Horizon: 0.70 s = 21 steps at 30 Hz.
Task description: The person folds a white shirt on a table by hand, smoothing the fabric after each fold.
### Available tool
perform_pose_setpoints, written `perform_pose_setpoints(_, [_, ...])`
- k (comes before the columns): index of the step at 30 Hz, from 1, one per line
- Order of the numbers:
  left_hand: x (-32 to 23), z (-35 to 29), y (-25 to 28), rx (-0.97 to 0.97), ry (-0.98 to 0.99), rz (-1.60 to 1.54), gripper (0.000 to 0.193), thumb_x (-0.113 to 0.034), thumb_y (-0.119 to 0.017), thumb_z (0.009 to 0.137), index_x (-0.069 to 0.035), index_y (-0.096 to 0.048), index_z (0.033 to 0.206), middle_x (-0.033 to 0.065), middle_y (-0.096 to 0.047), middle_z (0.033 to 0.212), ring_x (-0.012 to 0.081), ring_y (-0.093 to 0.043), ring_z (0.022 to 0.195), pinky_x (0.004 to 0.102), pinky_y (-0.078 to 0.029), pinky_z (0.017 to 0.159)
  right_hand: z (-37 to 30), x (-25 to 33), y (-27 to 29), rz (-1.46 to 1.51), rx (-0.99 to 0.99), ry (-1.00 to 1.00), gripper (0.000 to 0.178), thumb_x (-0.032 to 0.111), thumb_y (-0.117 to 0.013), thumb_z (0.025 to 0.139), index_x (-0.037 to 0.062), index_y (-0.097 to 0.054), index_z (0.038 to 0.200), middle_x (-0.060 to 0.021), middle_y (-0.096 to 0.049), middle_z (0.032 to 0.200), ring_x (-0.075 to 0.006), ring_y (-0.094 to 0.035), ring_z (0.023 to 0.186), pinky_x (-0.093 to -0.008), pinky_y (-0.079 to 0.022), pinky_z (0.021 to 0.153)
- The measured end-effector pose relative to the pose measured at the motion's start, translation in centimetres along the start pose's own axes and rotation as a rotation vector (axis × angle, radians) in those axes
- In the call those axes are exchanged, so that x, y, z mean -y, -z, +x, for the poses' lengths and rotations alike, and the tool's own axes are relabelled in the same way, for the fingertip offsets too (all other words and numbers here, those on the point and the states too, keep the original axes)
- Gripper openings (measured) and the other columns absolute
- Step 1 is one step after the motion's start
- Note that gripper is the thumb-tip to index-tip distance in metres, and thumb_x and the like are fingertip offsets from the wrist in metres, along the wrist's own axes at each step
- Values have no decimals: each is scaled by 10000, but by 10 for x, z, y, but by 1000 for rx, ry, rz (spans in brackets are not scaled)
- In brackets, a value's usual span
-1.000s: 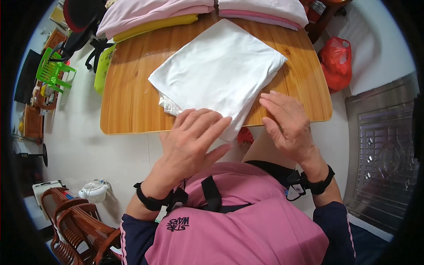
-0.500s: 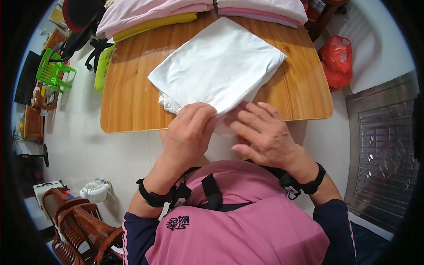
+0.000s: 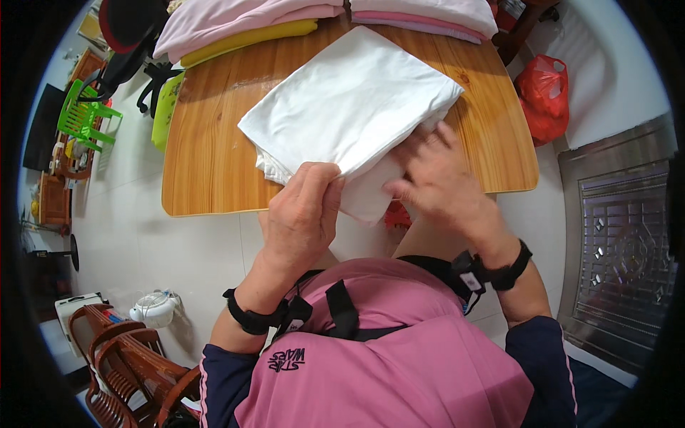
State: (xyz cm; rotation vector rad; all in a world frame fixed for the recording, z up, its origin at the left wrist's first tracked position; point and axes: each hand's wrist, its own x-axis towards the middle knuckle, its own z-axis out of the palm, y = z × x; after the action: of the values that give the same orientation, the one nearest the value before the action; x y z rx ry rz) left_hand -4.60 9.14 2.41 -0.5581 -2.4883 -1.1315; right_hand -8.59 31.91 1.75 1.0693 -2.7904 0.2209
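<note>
Bright, even daylight; soft shadows; fisheye bending, dark rim.

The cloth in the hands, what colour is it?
The cloth is plain white, seen in the head view.

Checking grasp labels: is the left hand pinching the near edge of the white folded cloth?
Yes, the left hand has its fingers curled over the near corner of the white folded cloth at the table edge.

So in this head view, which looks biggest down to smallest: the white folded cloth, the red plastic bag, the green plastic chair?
1. white folded cloth
2. red plastic bag
3. green plastic chair, which sits near the bent rim, so its rank against the bag is unsure.
</note>
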Motion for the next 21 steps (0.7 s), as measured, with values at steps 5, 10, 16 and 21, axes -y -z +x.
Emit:
perform_pose_setpoints(5, [0,0,-1,1,-14,7,94,-12,-585,948,3,-592,1041,158,-634,889,273,-626,715,327,-493,651,2,-34,7,-62,-51,-248,578,488,-497,962,52,-521,1339,-181,-524,1365,-337,-408,1352,-511,-207,1158])
perform_pose_setpoints(10, [-2,0,0,2,3,36,101,-2,-584,943,4,-592,1043,161,-633,888,270,-622,706,325,-490,644,2,-34,4,-112,-163,-226,602,505,-507,946,5,-565,1277,-186,-572,1285,-334,-477,1275,-506,-267,1127])
perform_pose_setpoints(16, [-2,-1,0,6,14,35,119,15,-576,937,7,-592,1054,161,-631,889,277,-624,708,331,-491,644,-1,17,5,-23,-9,36,598,510,-524,923,25,-592,1267,-159,-586,1260,-312,-519,1200,-495,-296,1108])
perform_pose_setpoints(21, [1,-1,0,-7,-32,5,109,12,-581,934,2,-586,1042,164,-651,933,298,-648,761,329,-502,663,8,26,11,215,4,56,565,471,-521,941,13,-596,1264,-184,-550,1319,-338,-441,1296,-521,-229,1140])
